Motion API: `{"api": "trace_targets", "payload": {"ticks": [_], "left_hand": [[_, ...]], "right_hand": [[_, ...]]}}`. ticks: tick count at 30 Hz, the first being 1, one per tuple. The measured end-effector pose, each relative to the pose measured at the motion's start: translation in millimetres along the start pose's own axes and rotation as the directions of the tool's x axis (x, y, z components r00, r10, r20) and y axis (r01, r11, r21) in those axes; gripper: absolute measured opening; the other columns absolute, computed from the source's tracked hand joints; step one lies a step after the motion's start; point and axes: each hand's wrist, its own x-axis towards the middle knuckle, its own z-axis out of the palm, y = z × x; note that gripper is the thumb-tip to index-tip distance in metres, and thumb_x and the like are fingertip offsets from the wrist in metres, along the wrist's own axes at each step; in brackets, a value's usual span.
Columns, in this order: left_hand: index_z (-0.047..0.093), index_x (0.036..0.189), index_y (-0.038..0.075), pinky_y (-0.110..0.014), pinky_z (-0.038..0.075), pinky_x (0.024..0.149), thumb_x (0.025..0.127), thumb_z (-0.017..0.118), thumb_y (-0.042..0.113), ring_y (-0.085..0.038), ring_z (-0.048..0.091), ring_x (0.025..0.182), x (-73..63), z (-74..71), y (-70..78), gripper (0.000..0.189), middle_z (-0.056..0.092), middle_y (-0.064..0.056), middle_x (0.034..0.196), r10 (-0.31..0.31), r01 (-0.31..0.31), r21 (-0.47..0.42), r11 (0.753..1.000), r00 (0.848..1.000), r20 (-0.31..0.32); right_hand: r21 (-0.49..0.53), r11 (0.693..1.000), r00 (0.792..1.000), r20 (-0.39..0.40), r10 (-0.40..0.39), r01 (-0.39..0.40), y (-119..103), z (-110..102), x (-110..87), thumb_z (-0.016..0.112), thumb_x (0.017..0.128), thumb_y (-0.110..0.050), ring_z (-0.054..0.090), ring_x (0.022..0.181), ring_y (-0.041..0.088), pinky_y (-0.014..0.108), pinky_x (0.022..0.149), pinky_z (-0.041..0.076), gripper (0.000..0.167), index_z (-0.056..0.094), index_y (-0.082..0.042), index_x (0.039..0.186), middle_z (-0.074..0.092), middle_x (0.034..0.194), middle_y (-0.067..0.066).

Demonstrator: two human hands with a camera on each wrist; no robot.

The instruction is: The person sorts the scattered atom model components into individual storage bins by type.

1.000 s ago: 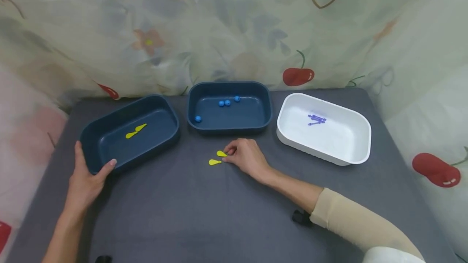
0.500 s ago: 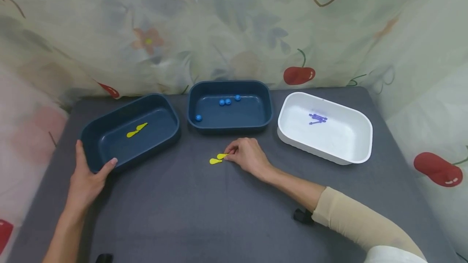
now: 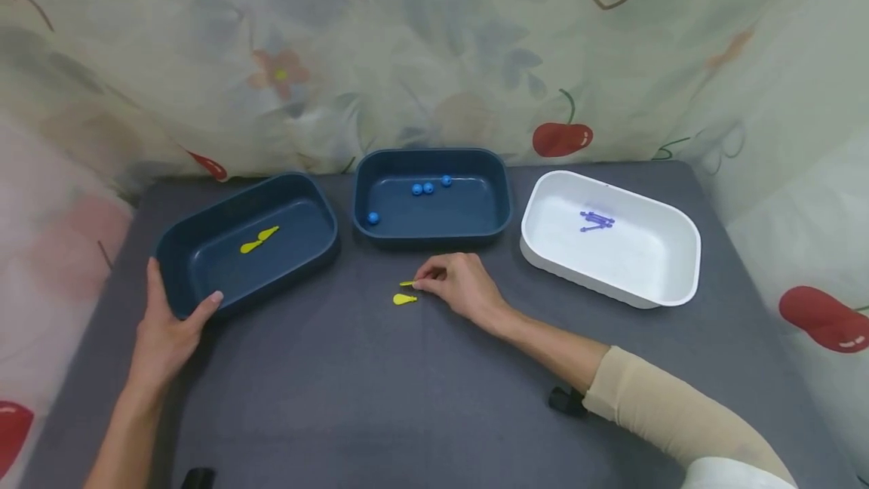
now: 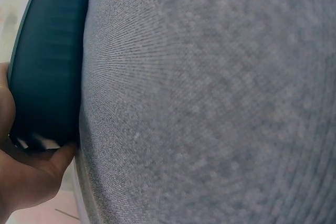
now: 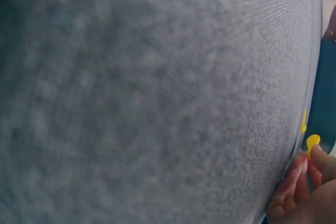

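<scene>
My left hand (image 3: 163, 334) grips the near left corner of a dark blue tray (image 3: 288, 278), thumb at its front wall and fingers along its left end. Inside that tray lie two flat yellow paddle-shaped pieces (image 3: 251, 246). Right of it, in front of the middle tray, my right hand (image 3: 465, 289) pinches another yellow paddle-shaped piece (image 5: 313, 140) between thumb and fingers. Its rounded end sticks out to the left, seen edge-on in the head view. Just nearer on the cloth lies a matching loose yellow piece (image 3: 403, 299). The held piece's narrow end is hidden by the fingers.
A second dark blue tray (image 3: 434, 236) at the back middle holds several blue beads (image 3: 428, 188). At the right, a white tray (image 3: 679, 262) contains several small purple sticks (image 3: 597, 220). Grey cloth (image 3: 380, 391) covers the table, and a patterned curtain (image 3: 421, 44) hangs behind.
The yellow piece in my right hand has gone from lying flat to edge-on, and stands farther from the loose one. My left hand keeps its grip on the tray.
</scene>
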Motion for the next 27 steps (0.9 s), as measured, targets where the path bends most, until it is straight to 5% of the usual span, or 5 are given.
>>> {"api": "trace_targets", "payload": {"ticks": [10,18,27], "left_hand": [[-0.022,0.156,0.022,-0.069,0.008,0.111,0.097,0.058,0.047,-0.053,0.002,0.145,0.2,-1.6,-3.1,0.102,-0.012,-0.019,0.163,0.006,-0.006,0.009,1.000,1.000,0.013],[-0.021,0.156,0.021,-0.068,0.007,0.112,0.097,0.058,0.048,-0.053,0.002,0.145,0.7,-1.5,-2.7,0.103,-0.011,-0.019,0.163,0.008,-0.008,0.003,1.000,1.000,0.009],[-0.019,0.157,0.022,-0.068,0.008,0.112,0.096,0.060,0.048,-0.052,0.004,0.146,0.4,-0.1,-1.9,0.103,-0.011,-0.015,0.164,0.029,-0.029,-0.002,1.000,1.000,0.001]], "right_hand": [[0.170,0.985,0.999,0.028,-0.023,0.018,-12,-7,2.0,0.080,0.085,-0.016,0.071,0.068,0.012,0.024,0.063,0.056,0.006,0.077,-0.014,0.090,0.073,0.081,-0.007],[0.189,0.981,0.995,0.076,-0.062,0.046,-34,-17,8.9,0.080,0.085,-0.016,0.069,0.073,0.003,0.023,0.070,0.056,0.015,0.080,-0.012,0.100,0.074,0.088,-0.007],[0.227,0.972,0.989,0.121,-0.082,0.053,-57,-21,23.7,0.080,0.085,-0.015,0.074,0.078,0.016,0.024,0.070,0.057,0.012,0.081,-0.014,0.097,0.075,0.086,-0.008]]}}
